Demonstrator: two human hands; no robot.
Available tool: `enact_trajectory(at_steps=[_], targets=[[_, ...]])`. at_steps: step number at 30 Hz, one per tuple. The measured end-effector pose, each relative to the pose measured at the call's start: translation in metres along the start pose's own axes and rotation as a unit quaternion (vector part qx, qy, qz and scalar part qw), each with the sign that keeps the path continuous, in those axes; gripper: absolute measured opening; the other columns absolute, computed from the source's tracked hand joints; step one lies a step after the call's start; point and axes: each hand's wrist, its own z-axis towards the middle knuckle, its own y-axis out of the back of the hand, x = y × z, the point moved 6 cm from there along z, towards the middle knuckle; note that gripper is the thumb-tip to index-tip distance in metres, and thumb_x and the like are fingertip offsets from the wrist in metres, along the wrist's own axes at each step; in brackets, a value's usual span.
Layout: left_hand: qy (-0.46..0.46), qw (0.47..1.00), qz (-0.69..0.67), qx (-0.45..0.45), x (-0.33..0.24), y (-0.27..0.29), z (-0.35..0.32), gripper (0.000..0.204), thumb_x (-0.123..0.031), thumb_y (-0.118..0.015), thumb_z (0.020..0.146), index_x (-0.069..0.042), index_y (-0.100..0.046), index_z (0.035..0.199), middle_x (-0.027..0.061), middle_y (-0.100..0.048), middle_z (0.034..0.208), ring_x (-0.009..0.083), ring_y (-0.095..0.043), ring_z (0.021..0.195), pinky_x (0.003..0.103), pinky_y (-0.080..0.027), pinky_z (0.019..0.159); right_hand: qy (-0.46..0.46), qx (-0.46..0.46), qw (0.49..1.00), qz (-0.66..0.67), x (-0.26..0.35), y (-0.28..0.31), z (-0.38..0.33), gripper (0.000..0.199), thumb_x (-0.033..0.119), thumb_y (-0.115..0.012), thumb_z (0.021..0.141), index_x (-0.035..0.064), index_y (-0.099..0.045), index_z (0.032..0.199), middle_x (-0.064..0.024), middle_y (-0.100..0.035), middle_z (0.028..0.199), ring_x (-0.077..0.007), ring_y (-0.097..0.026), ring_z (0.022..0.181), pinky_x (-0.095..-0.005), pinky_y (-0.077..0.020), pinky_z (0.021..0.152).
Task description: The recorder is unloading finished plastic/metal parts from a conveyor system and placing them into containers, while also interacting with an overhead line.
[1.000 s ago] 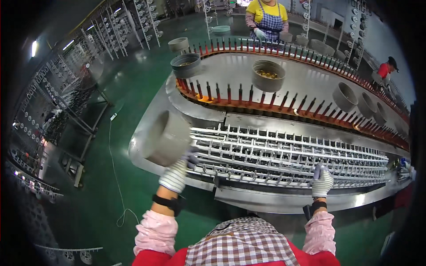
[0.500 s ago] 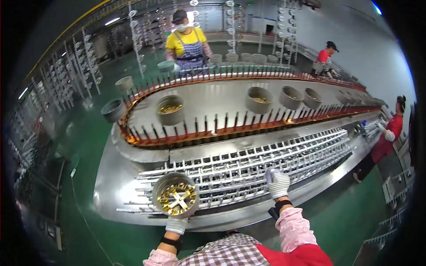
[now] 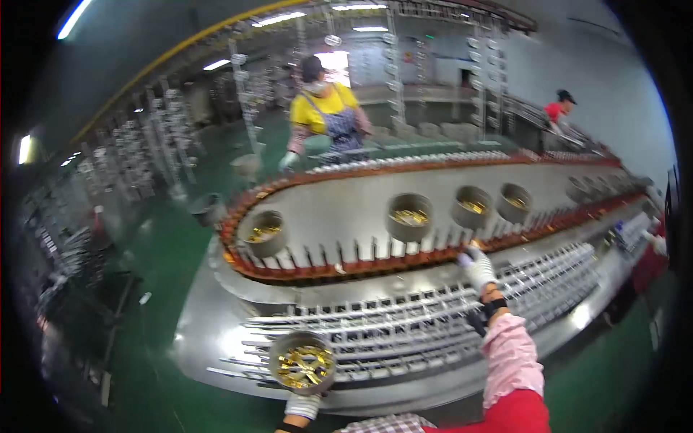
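Right hand (image 3: 477, 265) has reached forward; left hand (image 3: 303, 405) grips tin (image 3: 303, 362).

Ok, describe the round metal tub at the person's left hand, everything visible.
The round metal tub is a shallow, open-topped cylinder of shiny grey metal, seen from above with its mouth tilted towards the camera. Inside lies a loose heap of small gold-coloured metal pieces. It sits at the near edge of the silver rack of rods. The white-gloved left hand is right under its near rim; the grip itself is hidden. Nothing covers it.
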Motion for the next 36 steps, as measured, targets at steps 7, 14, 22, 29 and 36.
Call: enact_trajectory(at_steps=[7,14,22,29,36], targets=[[0.047,0.994,0.066,0.068,-0.015,-0.01,0.019,0.047,-0.027,-0.05,0.086,-0.008,-0.043,0.128,0.0111,-0.042,0.134,0.0285,-0.038,0.123,0.04,-0.032,0.103,0.0,0.036,0.937,-0.347,-0.102,-0.077,0.117,0.041,0.035,-0.051,0.083,-0.0013,-0.063,0.098,-0.0234,-0.063,0.094,-0.0314,-0.062,0.091,-0.0385,-0.0466,0.08],[0.066,0.994,0.061,0.058,-0.014,-0.005,0.023,0.044,-0.027,-0.043,0.089,-0.009,-0.041,0.129,0.0109,-0.043,0.133,0.0283,-0.041,0.121,0.042,-0.035,0.101,0.06,0.098,0.875,-0.47,-0.122,-0.143,0.133,0.02,0.025,-0.055,0.081,0.0126,-0.068,0.089,-0.0098,-0.067,0.089,-0.027,-0.061,0.09,-0.0382,-0.0444,0.082],[0.05,0.998,0.011,0.048,-0.01,-0.008,0.012,0.041,-0.027,-0.036,0.093,-0.009,-0.039,0.13,0.0107,-0.044,0.132,0.0282,-0.044,0.118,0.045,-0.038,0.099,0.244,-0.058,0.912,-0.326,0.027,-0.093,0.121,0.021,0.013,-0.047,0.085,0.0038,-0.058,0.101,-0.0135,-0.064,0.093,-0.0277,-0.063,0.08,-0.0371,-0.048,0.075],[0.088,0.983,-0.156,0.051,0.004,0.001,-0.012,0.041,-0.026,-0.038,0.093,-0.009,-0.04,0.129,0.0112,-0.044,0.132,0.0279,-0.043,0.119,0.041,-0.036,0.1,0.287,-0.013,0.918,-0.273,0.127,-0.044,-0.049,0.019,0.015,-0.044,0.089,0.007,-0.057,0.079,-0.003,-0.055,0.06,-0.0165,-0.057,0.052,-0.0309,-0.0479,0.045],[0.065,0.99,0.07,0.108,0.003,0.002,-0.004,0.037,-0.03,-0.045,0.088,-0.01,-0.053,0.118,0.0101,-0.053,0.124,0.0276,-0.047,0.115,0.041,-0.037,0.097,0.041,0.212,0.973,-0.079,0.089,-0.064,-0.206,0.019,0.017,-0.047,0.091,0.0054,-0.059,0.098,-0.0089,-0.063,0.077,-0.0139,-0.061,0.068,-0.0269,-0.0479,0.062]])
